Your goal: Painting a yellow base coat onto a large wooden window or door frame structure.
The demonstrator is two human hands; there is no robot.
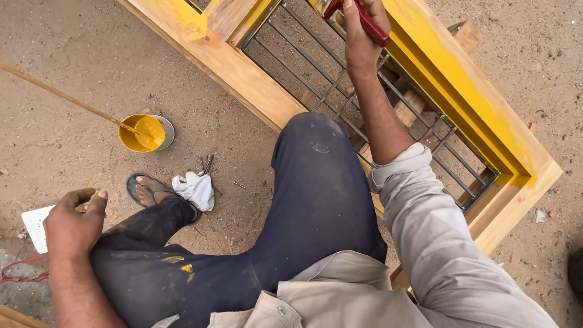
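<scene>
My right hand [361, 36] is stretched out over a wooden window frame [243, 73] and is closed on the red handle of a paintbrush [371, 25]; the bristles are out of sight past the top edge. The frame's far rail [461, 91] is coated yellow, and a metal grille [340, 91] fills its opening. My left hand [74, 223] rests near my left knee with fingers loosely curled, a dab of yellow on one fingertip, holding nothing I can see. My legs in dark, paint-spotted trousers straddle the near rail.
A tin of yellow paint [146, 132] with a long stirring stick [61, 95] stands on the sandy ground at left. A crumpled white cloth [195, 189] and several nails [207, 163] lie by my sandalled foot [149, 191]. A white object [35, 226] sits at the left edge.
</scene>
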